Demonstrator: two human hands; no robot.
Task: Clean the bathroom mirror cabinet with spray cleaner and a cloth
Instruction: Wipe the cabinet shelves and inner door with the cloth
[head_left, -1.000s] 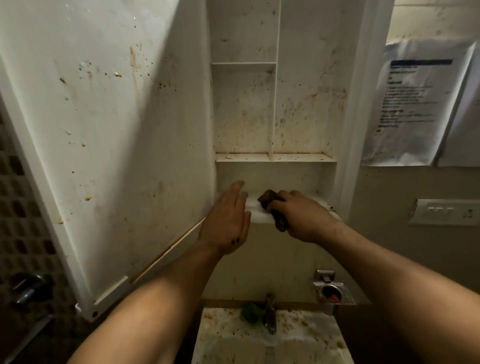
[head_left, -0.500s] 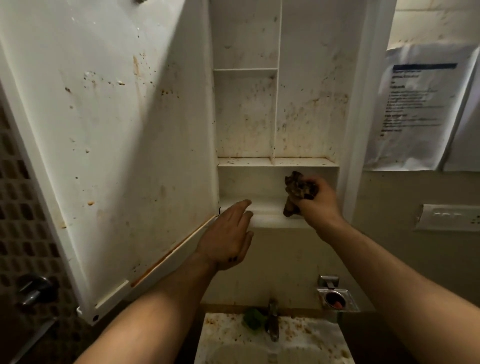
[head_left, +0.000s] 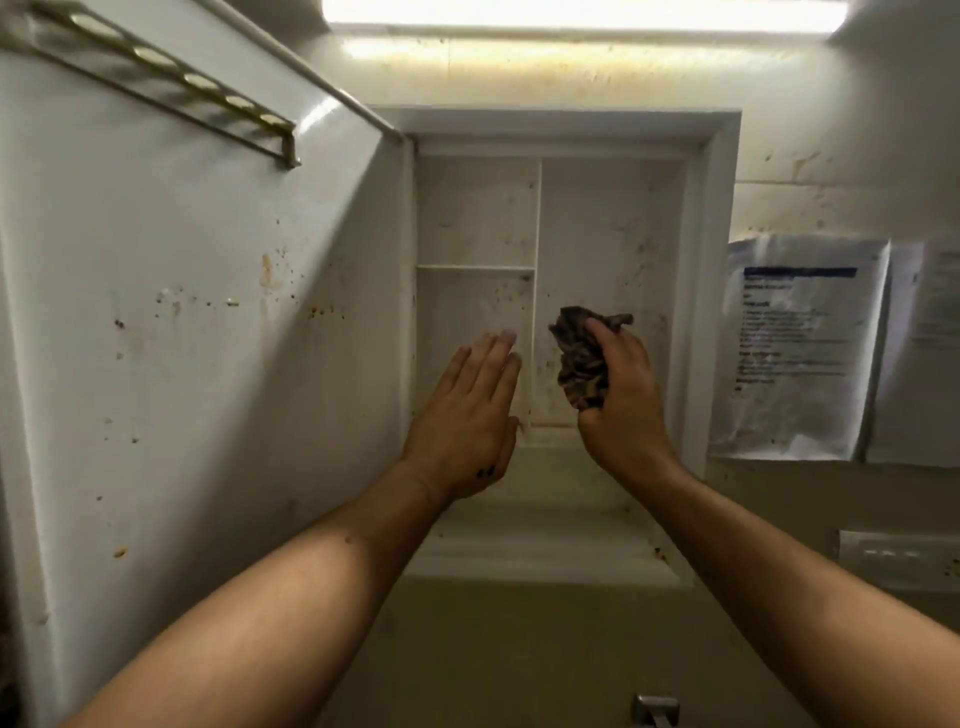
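A person's right hand (head_left: 621, 400) curls its fingers round a crumpled, dark brown patterned cloth (head_left: 584, 358), holding the wad up in front of the right-hand compartment of a white wall-mounted bathroom cabinet (head_left: 717, 260), just right of its thin white vertical divider (head_left: 537, 291). The left hand (head_left: 467, 410) is raised flat, fingers straight and together, empty, before the lower left compartment under the short white shelf (head_left: 475, 268); whether it touches the cabinet cannot be told. The cloth sits just beside the left fingertips, with the divider showing between them.

The job looks partly done at best. Brown specks and smears dot the back panels on both sides of the divider, and more spatter marks the inner face of the open white door (head_left: 208, 312), which swings out at the cabinet's left edge and carries a pale metal rail (head_left: 171, 88) near its top. The bottom ledge (head_left: 545, 556) shows grime at its right corner. No spray bottle is in sight. White printed paper notices (head_left: 800, 348) hang on the wall beyond the cabinet's right edge.
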